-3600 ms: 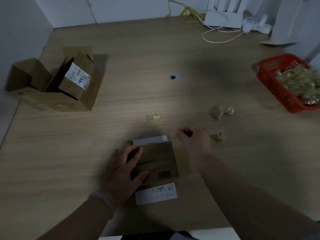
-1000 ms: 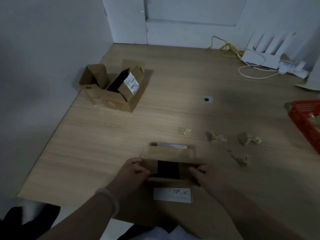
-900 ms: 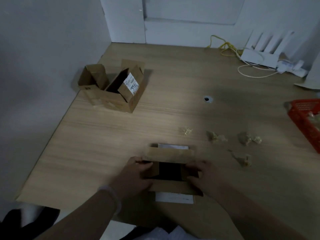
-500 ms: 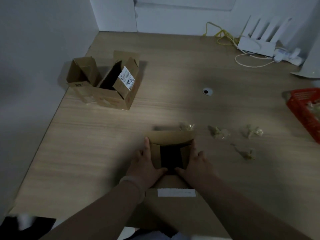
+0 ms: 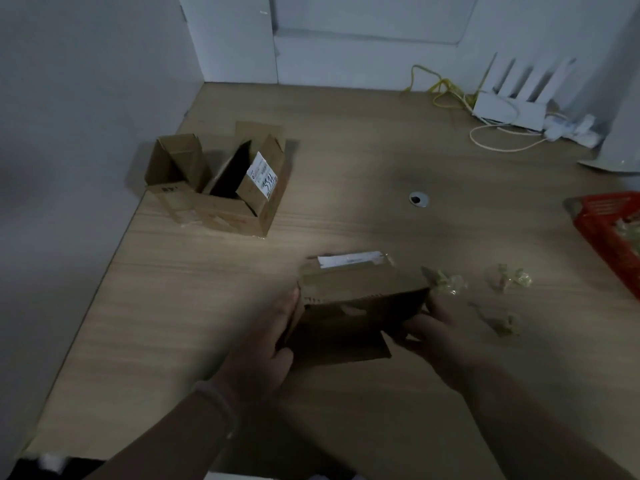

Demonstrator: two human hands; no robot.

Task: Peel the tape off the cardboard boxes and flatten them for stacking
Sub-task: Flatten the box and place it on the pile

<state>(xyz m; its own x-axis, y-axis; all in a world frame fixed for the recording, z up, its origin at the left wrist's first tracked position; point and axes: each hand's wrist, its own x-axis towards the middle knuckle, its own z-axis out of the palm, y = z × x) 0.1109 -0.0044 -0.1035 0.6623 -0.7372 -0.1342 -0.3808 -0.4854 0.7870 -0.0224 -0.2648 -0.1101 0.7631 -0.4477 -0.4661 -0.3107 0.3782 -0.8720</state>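
A small brown cardboard box [image 5: 360, 299] with a white label on its far flap is held just above the wooden table [image 5: 346, 161], tilted, with its near flap hanging down. My left hand [image 5: 266, 341] grips its left side with the fingers along the wall. My right hand [image 5: 440, 334] holds the right side, fingers curled round the lower right edge. A larger opened cardboard box [image 5: 225, 188] with a white label stands at the table's far left. Several crumpled tape balls [image 5: 446, 282] lie to the right of the held box.
A red basket [image 5: 609, 233] with wrapped pieces sits at the right edge. A white router [image 5: 512, 102] with white and yellow cables stands at the back right. A cable hole [image 5: 419, 199] is in the middle of the table. A wall runs along the left.
The box was pressed on the table with its opening facing up; both hands have since lifted and tipped it, so a closed side now faces me. The camera has swung slightly.
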